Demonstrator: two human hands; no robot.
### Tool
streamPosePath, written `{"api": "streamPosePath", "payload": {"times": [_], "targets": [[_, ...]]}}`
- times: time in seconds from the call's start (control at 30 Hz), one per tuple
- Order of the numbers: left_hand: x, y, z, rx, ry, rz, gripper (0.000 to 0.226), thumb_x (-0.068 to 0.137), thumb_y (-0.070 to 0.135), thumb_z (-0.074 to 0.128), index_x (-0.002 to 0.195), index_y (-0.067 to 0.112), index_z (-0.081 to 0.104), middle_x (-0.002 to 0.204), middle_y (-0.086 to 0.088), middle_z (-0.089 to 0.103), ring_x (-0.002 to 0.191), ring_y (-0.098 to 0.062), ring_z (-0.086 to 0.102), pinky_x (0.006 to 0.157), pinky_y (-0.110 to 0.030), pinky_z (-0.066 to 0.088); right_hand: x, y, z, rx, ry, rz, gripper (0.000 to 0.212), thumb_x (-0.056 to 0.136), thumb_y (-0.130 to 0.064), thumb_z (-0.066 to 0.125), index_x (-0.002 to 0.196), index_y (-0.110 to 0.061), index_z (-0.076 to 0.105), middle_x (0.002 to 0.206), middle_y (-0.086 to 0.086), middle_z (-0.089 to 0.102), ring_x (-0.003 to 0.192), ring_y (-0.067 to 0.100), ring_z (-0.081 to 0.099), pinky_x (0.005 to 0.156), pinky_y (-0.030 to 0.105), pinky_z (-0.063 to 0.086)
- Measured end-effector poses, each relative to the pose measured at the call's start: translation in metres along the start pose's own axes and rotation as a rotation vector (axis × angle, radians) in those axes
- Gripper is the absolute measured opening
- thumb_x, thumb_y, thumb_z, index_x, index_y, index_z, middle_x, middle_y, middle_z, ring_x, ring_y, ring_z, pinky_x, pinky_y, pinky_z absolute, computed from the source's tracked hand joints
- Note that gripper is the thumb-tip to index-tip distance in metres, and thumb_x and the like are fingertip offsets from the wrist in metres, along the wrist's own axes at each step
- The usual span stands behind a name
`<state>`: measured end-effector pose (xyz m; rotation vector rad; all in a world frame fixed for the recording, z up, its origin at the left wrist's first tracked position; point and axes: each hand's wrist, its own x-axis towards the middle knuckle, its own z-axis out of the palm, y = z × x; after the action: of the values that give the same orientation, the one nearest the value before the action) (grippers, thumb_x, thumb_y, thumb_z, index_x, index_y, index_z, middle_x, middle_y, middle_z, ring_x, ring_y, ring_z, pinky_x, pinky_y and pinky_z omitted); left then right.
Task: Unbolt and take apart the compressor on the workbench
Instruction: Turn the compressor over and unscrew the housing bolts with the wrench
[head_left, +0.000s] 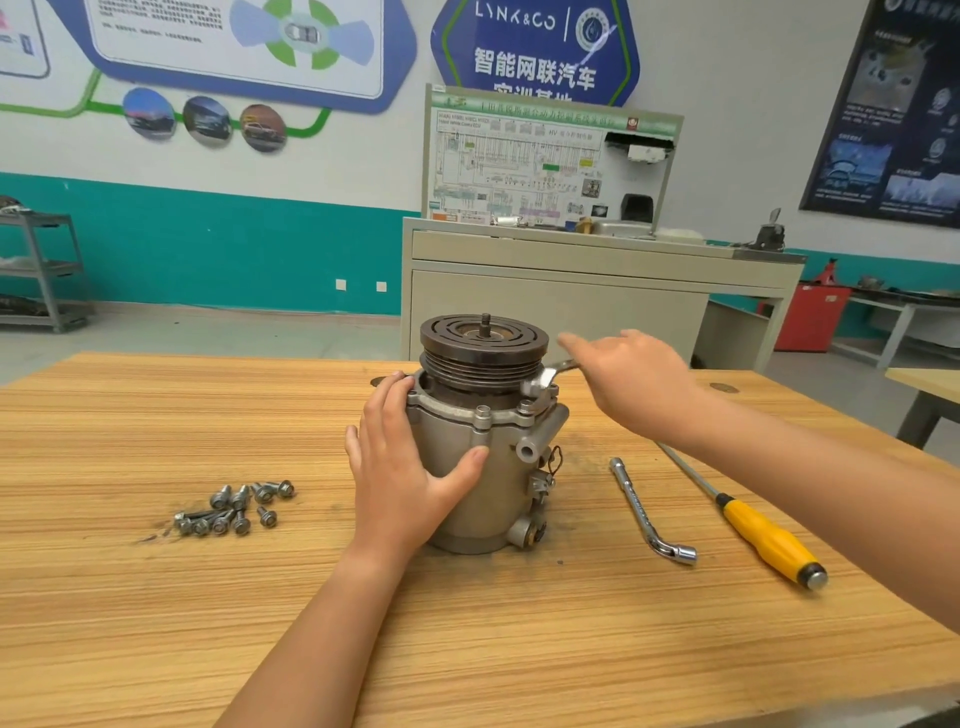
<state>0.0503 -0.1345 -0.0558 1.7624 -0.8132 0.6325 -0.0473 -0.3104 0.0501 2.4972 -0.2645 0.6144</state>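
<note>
The grey metal compressor (496, 470) stands upright on the wooden workbench (156, 597), its dark grooved pulley (483, 345) on top. My left hand (405, 467) presses flat against the compressor's left side, thumb across the front. A silver wrench (545, 379) sits on a bolt at the flange's right rim. My right hand (631, 379) rests on the wrench's handle with fingers stretched out over it; the handle is mostly hidden under the palm. Two more flange bolts (483, 413) show at the front.
Several loose bolts (234, 509) lie in a pile left of the compressor. An L-shaped socket wrench (649, 512) and a yellow-handled screwdriver (763, 538) lie to the right. A beige training cabinet (571, 291) stands behind the bench.
</note>
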Motion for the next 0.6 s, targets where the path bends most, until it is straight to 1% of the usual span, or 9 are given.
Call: {"api": "streamPosePath", "payload": {"times": [0.07,0.1,0.17,0.2,0.27,0.4,0.43,0.5,0.6], "targets": [[0.000,0.000,0.000,-0.004,-0.001,0.002,0.093,0.065,0.064,0.048,0.139,0.009,0.034,0.144,-0.005,0.034,0.134,-0.021,0.032,0.109,-0.061,0.019,-0.021,0.002,-0.011,0.257,0.081,0.127,0.045,0.098,-0.015,0.036,0.143,-0.014,0.028,0.084,0.003,0.062,0.072,0.025,0.058,0.062,0.031,0.040],[0.000,0.000,0.000,-0.006,-0.001,0.002,0.093,0.065,0.064,0.048,0.139,0.009,0.034,0.144,-0.005,0.034,0.134,-0.021,0.032,0.109,-0.061,0.019,-0.032,0.001,-0.018,0.392,0.099,0.160,0.046,0.098,-0.019,0.036,0.143,-0.016,0.027,0.077,0.000,0.059,0.066,0.023,0.056,0.058,0.032,0.041],[0.000,0.000,0.001,-0.008,0.002,0.006,0.092,0.066,0.063,0.048,0.139,0.009,0.034,0.144,-0.005,0.034,0.133,-0.021,0.032,0.108,-0.062,0.020,-0.054,-0.002,-0.035,0.567,0.076,0.165,0.044,0.096,-0.026,0.035,0.140,-0.023,0.030,0.070,-0.001,0.059,0.060,0.020,0.055,0.056,0.039,0.047],[0.000,0.000,0.001,-0.006,0.002,0.008,0.092,0.066,0.063,0.048,0.139,0.008,0.034,0.144,-0.006,0.035,0.133,-0.021,0.032,0.108,-0.062,0.020,-0.065,-0.004,-0.042,0.585,0.058,0.144,0.043,0.094,-0.028,0.034,0.137,-0.025,0.035,0.069,-0.002,0.059,0.060,0.019,0.055,0.057,0.041,0.048],[0.000,0.000,0.001,-0.004,0.001,0.007,0.091,0.067,0.063,0.048,0.138,0.008,0.035,0.144,-0.007,0.036,0.133,-0.021,0.032,0.108,-0.062,0.021,-0.079,-0.008,-0.053,0.527,0.031,0.095,0.043,0.091,-0.030,0.032,0.134,-0.028,0.039,0.070,-0.006,0.056,0.065,0.018,0.053,0.061,0.038,0.046],[0.000,0.000,0.001,0.002,0.003,0.012,0.091,0.067,0.062,0.048,0.138,0.007,0.036,0.143,-0.007,0.037,0.134,-0.023,0.033,0.107,-0.063,0.021,-0.082,-0.014,-0.057,0.413,-0.121,0.136,0.043,0.097,-0.025,0.032,0.138,-0.036,0.026,0.076,-0.003,0.058,0.072,0.018,0.055,0.066,0.036,0.048],[0.001,0.000,0.001,0.004,0.000,0.012,0.091,0.067,0.063,0.048,0.138,0.007,0.036,0.143,-0.007,0.036,0.134,-0.023,0.033,0.106,-0.063,0.021,-0.079,-0.014,-0.056,0.330,-0.159,0.141,0.044,0.098,-0.022,0.032,0.139,-0.035,0.022,0.078,-0.003,0.058,0.072,0.018,0.055,0.064,0.034,0.048],[0.001,-0.001,0.001,0.009,-0.003,0.013,0.091,0.067,0.063,0.048,0.138,0.008,0.035,0.144,-0.007,0.036,0.133,-0.024,0.035,0.106,-0.063,0.022,-0.073,-0.015,-0.052,0.172,-0.214,0.136,0.047,0.098,-0.016,0.033,0.140,-0.032,0.018,0.078,-0.004,0.053,0.071,0.019,0.052,0.055,0.029,0.040],[0.001,-0.001,0.001,0.010,-0.003,0.012,0.092,0.066,0.063,0.048,0.138,0.007,0.036,0.144,-0.007,0.036,0.132,-0.024,0.035,0.106,-0.063,0.022,-0.067,-0.021,-0.054,0.054,-0.239,0.102,0.049,0.094,-0.010,0.034,0.138,-0.027,0.019,0.074,-0.004,0.045,0.062,0.018,0.044,0.046,0.027,0.030]]}}
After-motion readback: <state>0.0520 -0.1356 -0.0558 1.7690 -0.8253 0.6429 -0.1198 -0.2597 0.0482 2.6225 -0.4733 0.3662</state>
